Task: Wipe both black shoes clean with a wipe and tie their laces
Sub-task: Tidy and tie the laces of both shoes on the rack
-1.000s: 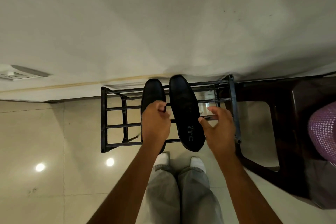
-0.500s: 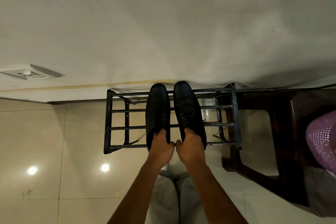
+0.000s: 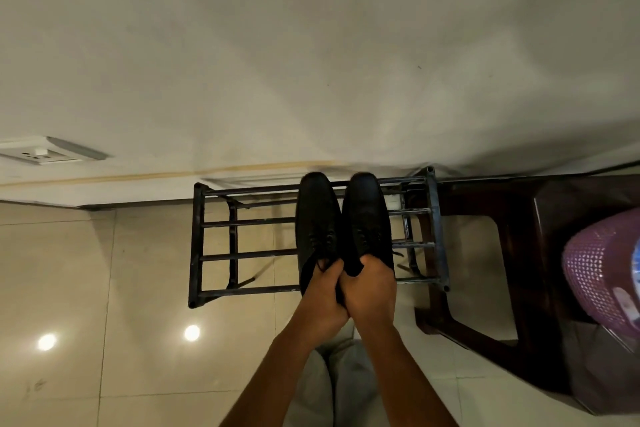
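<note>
Two black lace-up shoes stand side by side, toes toward the wall, on the top bars of a black metal shoe rack (image 3: 242, 255). My left hand (image 3: 323, 295) grips the heel end of the left shoe (image 3: 317, 218), fingers curled over its collar. My right hand (image 3: 370, 284) grips the heel end of the right shoe (image 3: 365, 215) the same way. The two hands touch each other. The laces show faintly on both shoes; I cannot tell whether they are tied. No wipe is in view.
A dark brown plastic stool (image 3: 526, 253) stands right of the rack, with a pink mesh object (image 3: 602, 263) on it. A pale wall rises behind the rack, with a socket plate (image 3: 45, 152) at left. Glossy beige floor tiles (image 3: 86, 288) lie to the left. My grey trousers (image 3: 329, 385) show below.
A second ago the right shoe lay sole-up and my right hand was open beside it. Both shoes now stand upright together, and both hands have closed on their heels.
</note>
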